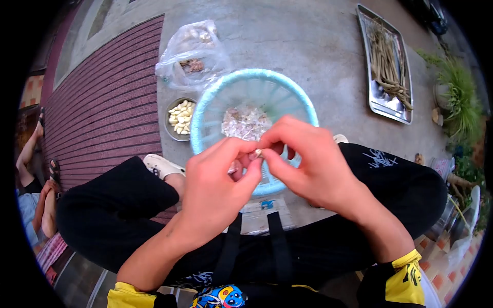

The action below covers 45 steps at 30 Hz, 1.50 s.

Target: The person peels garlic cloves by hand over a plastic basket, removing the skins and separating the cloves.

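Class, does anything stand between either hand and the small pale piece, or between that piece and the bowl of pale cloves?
Nothing visible parts the left hand or the right hand from the small pale piece; both touch it. Toward the bowl, the left rim of the blue basin stands between.

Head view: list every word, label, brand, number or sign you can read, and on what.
None is legible.
White script on the black clothing, right leg and lap: too blurred.
Dark marks on the yellow right sleeve: unreadable.
Blue print on the pale item beside the basin: too small.
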Each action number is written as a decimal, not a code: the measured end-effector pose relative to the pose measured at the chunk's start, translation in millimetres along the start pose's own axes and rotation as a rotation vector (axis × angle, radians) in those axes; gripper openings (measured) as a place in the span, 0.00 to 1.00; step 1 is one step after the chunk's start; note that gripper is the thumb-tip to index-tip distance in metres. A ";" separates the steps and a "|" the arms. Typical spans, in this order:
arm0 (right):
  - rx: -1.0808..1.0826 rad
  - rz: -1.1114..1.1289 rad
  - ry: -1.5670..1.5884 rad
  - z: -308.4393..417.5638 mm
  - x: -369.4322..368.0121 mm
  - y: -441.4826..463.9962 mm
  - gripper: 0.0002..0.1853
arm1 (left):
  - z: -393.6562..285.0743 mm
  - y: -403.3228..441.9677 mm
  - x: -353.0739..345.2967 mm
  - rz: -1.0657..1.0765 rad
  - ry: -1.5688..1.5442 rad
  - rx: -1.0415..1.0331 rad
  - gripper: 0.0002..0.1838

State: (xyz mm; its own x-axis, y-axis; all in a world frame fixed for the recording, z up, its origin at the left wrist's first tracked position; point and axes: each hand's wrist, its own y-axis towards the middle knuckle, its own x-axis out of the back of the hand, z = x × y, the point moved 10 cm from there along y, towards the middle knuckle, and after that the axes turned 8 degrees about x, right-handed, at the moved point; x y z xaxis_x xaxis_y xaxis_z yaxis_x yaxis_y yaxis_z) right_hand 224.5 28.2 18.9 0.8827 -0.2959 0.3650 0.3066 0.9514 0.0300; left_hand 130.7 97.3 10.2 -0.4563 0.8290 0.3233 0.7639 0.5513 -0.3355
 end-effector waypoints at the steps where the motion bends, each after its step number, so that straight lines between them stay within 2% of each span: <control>1: 0.013 0.016 -0.035 0.4 -0.9 -1.0 0.06 | -2.9 -1.4 0.2 -0.025 0.091 -0.030 0.09; 3: 0.016 0.032 -0.077 -2.9 -0.7 -3.9 0.07 | -7.3 -2.7 -3.8 -0.044 0.175 -0.079 0.09; 4: 0.067 -0.028 -0.055 -2.8 -0.1 -4.3 0.06 | -6.7 -3.9 -4.2 -0.085 0.173 -0.063 0.08; 8: 0.075 -0.050 -0.193 1.9 2.3 -6.0 0.05 | -4.4 -5.0 -9.0 -0.049 0.184 -0.037 0.05; 10: 0.067 -0.087 -0.049 -3.7 3.2 -5.4 0.05 | -4.3 -5.3 -10.5 -0.042 0.171 -0.032 0.05; 11: 0.053 -0.099 -0.073 -6.4 3.5 -4.5 0.05 | -5.7 -4.8 -11.8 -0.021 0.154 -0.048 0.05; 14: -0.002 -0.137 0.022 -15.3 6.9 -5.2 0.05 | -9.3 -4.6 -12.1 -0.046 0.143 -0.067 0.06; 16: -0.132 -0.181 0.222 -31.0 5.6 -8.4 0.05 | -2.0 -5.2 -10.5 -0.040 0.114 0.014 0.06; 20: -0.286 -0.156 0.260 -53.6 2.9 -11.1 0.07 | 9.6 -5.9 -6.0 -0.067 0.036 0.032 0.09; 21: -0.287 -0.159 0.050 -52.5 5.9 -12.2 0.09 | 9.6 -3.8 -2.5 -0.069 0.037 0.030 0.09; 22: -0.286 -0.161 -0.161 -49.9 10.1 -12.7 0.11 | 23.6 -0.1 -1.8 -0.020 -0.176 0.176 0.08; 23: -0.284 -0.162 -0.161 -49.6 10.3 -13.8 0.11 | 36.4 0.7 -6.7 0.031 -0.390 0.322 0.08; 25: -0.333 0.019 -0.265 -51.3 -2.4 -15.5 0.18 | 37.6 3.6 -10.4 0.053 -0.443 0.363 0.06; 26: -0.325 0.017 -0.260 -50.1 -6.1 -14.4 0.18 | 39.9 4.1 -13.2 0.072 -0.497 0.403 0.05; 28: -0.266 -0.073 0.305 -43.1 -23.8 -14.2 0.23 | 45.5 1.9 -16.9 0.080 -0.516 0.453 0.04; 30: -0.305 -0.081 0.287 -43.2 -30.6 -18.4 0.25 | 52.0 -3.0 -26.9 0.166 -0.634 0.473 0.05; 32: -0.344 -0.107 0.261 -44.8 -33.6 -22.0 0.27 | 48.8 -3.9 -29.3 0.199 -0.570 0.437 0.07; 35: -0.454 -0.126 0.453 -54.6 -47.2 -26.5 0.32 | 45.4 -2.7 -20.8 0.098 -0.472 0.350 0.06; 38: -0.530 -0.185 0.398 -61.4 -49.0 -31.0 0.32 | 46.0 -4.9 -18.7 0.041 -0.430 0.267 0.06; 40: -0.499 -0.235 0.411 -58.9 -46.8 -27.6 0.32 | 42.3 -6.4 -18.6 0.048 -0.427 0.246 0.05; 43: -0.506 -0.191 0.554 -58.0 -53.4 -26.9 0.31 | 33.0 -8.4 -16.6 0.031 -0.434 0.137 0.05; 45: -0.748 -0.142 0.986 -65.4 -78.4 -41.6 0.30 | 28.3 -10.4 -16.9 -0.008 -0.391 0.062 0.05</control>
State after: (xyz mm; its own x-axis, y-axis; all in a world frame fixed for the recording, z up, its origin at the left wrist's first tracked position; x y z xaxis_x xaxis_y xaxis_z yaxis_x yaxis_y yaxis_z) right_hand 165.8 6.2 -71.8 0.6168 -0.6376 -0.4615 0.2632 0.7197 -0.6425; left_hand 117.6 80.2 -16.8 -0.6104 0.7915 -0.0318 0.7364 0.5522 -0.3909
